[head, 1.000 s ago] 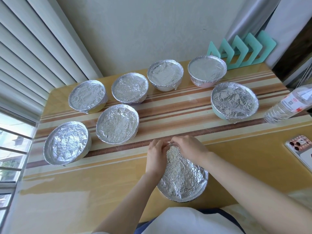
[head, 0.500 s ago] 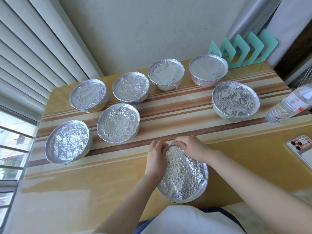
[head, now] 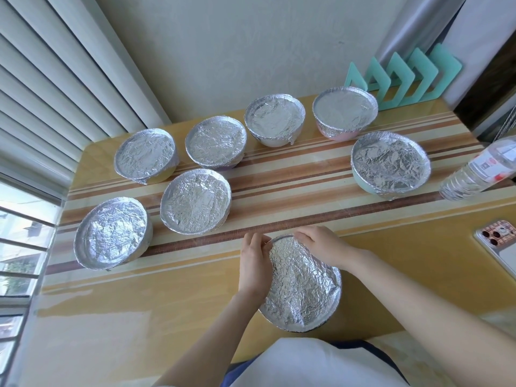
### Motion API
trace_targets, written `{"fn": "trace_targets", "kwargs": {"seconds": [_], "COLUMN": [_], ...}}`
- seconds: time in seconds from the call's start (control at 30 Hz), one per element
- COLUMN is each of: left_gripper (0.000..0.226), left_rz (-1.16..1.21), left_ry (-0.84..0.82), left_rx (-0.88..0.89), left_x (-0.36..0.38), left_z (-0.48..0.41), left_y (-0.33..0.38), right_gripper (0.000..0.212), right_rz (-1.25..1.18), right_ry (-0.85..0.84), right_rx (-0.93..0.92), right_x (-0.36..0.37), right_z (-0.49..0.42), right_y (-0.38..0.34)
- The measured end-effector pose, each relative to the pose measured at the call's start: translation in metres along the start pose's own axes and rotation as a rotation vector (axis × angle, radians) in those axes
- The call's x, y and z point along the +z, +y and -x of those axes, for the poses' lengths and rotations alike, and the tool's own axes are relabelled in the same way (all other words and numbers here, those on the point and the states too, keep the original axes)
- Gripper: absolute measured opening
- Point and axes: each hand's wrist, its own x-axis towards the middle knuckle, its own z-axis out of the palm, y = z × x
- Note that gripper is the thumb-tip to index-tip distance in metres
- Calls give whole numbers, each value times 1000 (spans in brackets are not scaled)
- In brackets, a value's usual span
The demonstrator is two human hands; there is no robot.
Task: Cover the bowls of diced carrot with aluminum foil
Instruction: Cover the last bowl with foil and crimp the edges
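Note:
A foil-covered bowl [head: 303, 287] stands near the table's front edge, its crinkled aluminum foil stretched over the top. My left hand [head: 254, 265] lies along the bowl's left rim, fingers curled onto the foil edge at the far side. My right hand [head: 321, 247] rests on the far right rim, its fingers curled over the foil edge. Both hands press the foil at the rim. The bowl's contents are hidden by the foil.
Several more foil-covered bowls stand on the striped table [head: 279, 174], among them one at the left [head: 111, 233] and one at the right [head: 391, 166]. A plastic water bottle [head: 480, 171] and a phone [head: 499, 244] lie at the right. A teal rack [head: 405, 76] stands at the back.
My two hands have parted slightly along the far rim, exposing the foil edge between them. The bowl has stayed in place.

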Motion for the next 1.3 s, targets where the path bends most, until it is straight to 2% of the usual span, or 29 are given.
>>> {"fn": "trace_targets", "kwargs": {"seconds": [0.2,0.4,0.6,0.77,1.0,1.2,1.3], "left_gripper": [8,5,9,9,8,7,7], "left_rz": [-28,-67,-26,-14,-15,-7,14], "left_ry": [-10,-55,-2,-2,-25,-19,-45], "left_rx": [-12,148,143,155,155,138,52], "left_x": [3,-3,-2,0,-1,2,3], "left_z": [3,-4,-2,-1,-3,-5,-6], "left_y": [-2,3,8,10,11,10,11], "right_gripper": [33,29,51,55,33,28,28], "right_rz": [99,173,5,-42,-109,-7,57], "right_ry": [26,57,42,0,49,26,18], "right_rx": [-25,-162,39,83,4,-72,-96], "right_x": [2,8,3,2,0,-6,-5], "right_z": [-1,1,-1,0,-3,-2,0], "right_y": [0,-9,-15,-16,-17,-23,-23]}}
